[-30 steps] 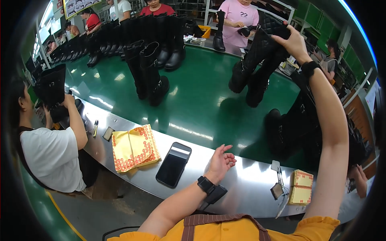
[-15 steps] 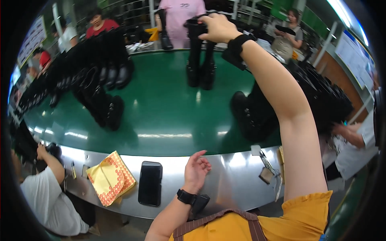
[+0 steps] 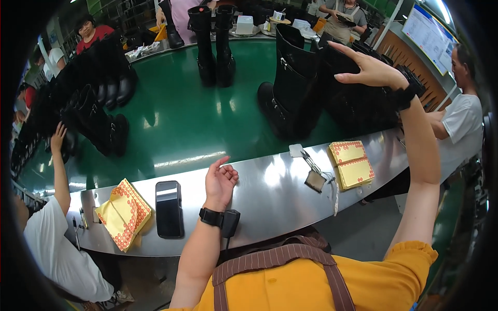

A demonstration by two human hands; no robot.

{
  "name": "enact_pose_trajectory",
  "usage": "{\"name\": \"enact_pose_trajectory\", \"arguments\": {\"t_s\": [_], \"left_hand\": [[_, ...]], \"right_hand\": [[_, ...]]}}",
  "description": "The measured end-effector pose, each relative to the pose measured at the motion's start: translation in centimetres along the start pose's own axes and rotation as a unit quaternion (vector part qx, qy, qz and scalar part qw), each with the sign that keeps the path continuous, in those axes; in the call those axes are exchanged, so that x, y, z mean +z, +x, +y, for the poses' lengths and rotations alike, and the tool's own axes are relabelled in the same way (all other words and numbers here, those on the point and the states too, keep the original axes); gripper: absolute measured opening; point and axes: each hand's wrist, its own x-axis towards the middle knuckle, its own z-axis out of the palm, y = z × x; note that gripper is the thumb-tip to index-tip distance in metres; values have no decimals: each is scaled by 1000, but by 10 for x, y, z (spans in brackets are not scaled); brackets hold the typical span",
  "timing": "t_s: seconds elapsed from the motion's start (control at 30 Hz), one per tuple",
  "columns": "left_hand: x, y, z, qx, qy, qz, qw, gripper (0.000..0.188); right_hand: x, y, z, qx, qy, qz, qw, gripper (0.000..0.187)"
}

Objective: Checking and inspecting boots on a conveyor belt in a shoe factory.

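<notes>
My left hand (image 3: 221, 182) hovers at the steel edge of the table, holding nothing, its fingers loosely curled and the index finger extended. My right hand (image 3: 369, 68) is open, palm down, with fingers stretched toward the top of a tall black boot (image 3: 293, 88). Whether they touch the boot I cannot tell. The boot stands on the green tabletop (image 3: 176, 124) among a dark cluster of boots at the right. Toward the far side, a pair of tall black buckled boots (image 3: 206, 46) stands upright.
Along the steel edge (image 3: 264, 199) lie a black phone (image 3: 169, 210), yellow sticker sheets (image 3: 124, 215), another yellow stack (image 3: 351, 163) and small tools (image 3: 315, 179). Black boots (image 3: 96, 122) line the left. Co-workers sit left (image 3: 62, 249) and right (image 3: 461, 124); others stand beyond.
My right hand has let go of the upright boots at the far side and moved right, to the boot cluster. My left hand stays near the steel edge. The view has shifted.
</notes>
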Motion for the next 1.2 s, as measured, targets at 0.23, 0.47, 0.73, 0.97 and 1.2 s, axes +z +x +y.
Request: {"name": "enact_pose_trajectory", "arguments": {"t_s": [0.23, 0.47, 0.73, 0.97, 1.2], "left_hand": [[-3, 2, 2, -13, 3, -26, 1000, 36], [-2, 3, 1, -25, 38, -54, 998, 35], [35, -22, 9, 287, 369, -65, 881, 60], [19, -39, 4, 206, 471, -31, 857, 50], [-31, -35, -2, 256, 416, -23, 872, 42]], "right_hand": [[2, 39, -37, -26, 81, -15, 996, 72], [14, 79, -38, 83, 145, 124, 978, 56], [-82, -36, -115, -103, 211, 190, 953, 31], [-46, -120, -92, -248, 256, 259, 898, 42], [178, -160, -5, 32, 45, -80, 995, 56]]}}
